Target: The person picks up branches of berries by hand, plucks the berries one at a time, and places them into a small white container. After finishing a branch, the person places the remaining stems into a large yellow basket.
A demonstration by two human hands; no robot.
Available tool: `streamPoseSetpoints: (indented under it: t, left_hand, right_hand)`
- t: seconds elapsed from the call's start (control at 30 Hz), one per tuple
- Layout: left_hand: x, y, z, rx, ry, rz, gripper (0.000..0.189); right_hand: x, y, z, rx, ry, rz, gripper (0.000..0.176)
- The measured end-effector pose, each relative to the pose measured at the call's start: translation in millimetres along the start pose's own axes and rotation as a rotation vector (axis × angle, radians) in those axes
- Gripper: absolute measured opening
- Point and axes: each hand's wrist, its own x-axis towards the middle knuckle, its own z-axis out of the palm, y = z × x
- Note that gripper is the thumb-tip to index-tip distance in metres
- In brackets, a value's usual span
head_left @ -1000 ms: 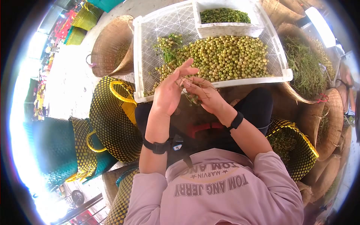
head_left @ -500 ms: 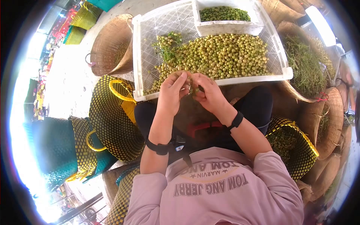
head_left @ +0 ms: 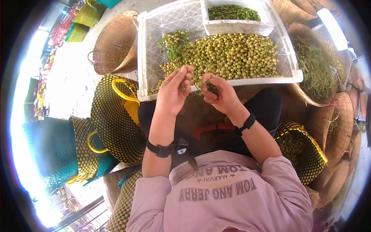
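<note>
My left hand (head_left: pixel 172 92) is closed at the front rim of a white plastic tray, with a small round green fruit (head_left: pixel 184 89) at its curled fingers. A short gap away, my right hand (head_left: pixel 223 96) closes round a sprig of green fruits (head_left: pixel 210 87), partly hidden by the fingers. A thin stem seems to reach from it toward the left hand. Beyond both hands, a heap of yellow-green round fruits (head_left: pixel 232 56) lies in the tray (head_left: pixel 251 82). A leafy bunch of stems with fruits (head_left: pixel 174 43) rests at the heap's left side.
A white box (head_left: pixel 239 28) of smaller green fruits sits at the tray's back right. Wicker baskets (head_left: pixel 116 42) stand left and right, one filled with green stems (head_left: pixel 315 71). Black-and-yellow woven baskets (head_left: pixel 116 123) flank my legs, the right one (head_left: pixel 303 150) holding plant material.
My hands were together over the sprig and have moved apart, the left one to the left and the right one slightly right. The green fruits at the fingers show more clearly.
</note>
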Motion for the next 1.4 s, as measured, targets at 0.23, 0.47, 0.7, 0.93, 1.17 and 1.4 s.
streamPoseSetpoints:
  t: [0.23, 0.47, 0.7, 0.93, 1.17, 1.4]
  left_hand:
    - [3.3, -4.8, 2.0, 0.123, 0.016, 0.095, 0.021]
    - [4.5, -1.3, 0.1, 0.114, 0.07, 0.158, 0.022]
    - [4.5, -1.6, -1.6, 0.221, 0.1, 0.174, 0.022]
    - [4.9, -15.9, 5.4, 0.686, 0.092, 0.23, 0.02]
    - [5.3, -15.7, 2.9, 0.505, 0.184, 0.421, 0.018]
    - [7.1, -8.8, -1.5, 0.12, 0.265, 0.302, 0.01]
  right_hand:
    - [0.3, 6.1, 9.6, -0.318, 0.084, -0.102, 0.018]
    - [-1.9, -0.5, 9.7, -0.122, 0.105, -0.055, 0.02]
    - [-3.8, -0.9, 8.1, -0.063, 0.102, -0.036, 0.019]
    - [-4.0, 3.9, 6.7, -0.174, 0.084, -0.013, 0.013]
    - [-6.6, 0.3, 10.8, -0.034, 0.086, 0.006, 0.011]
    - [-4.7, 0.0, 7.4, 0.04, 0.06, -0.078, 0.011]
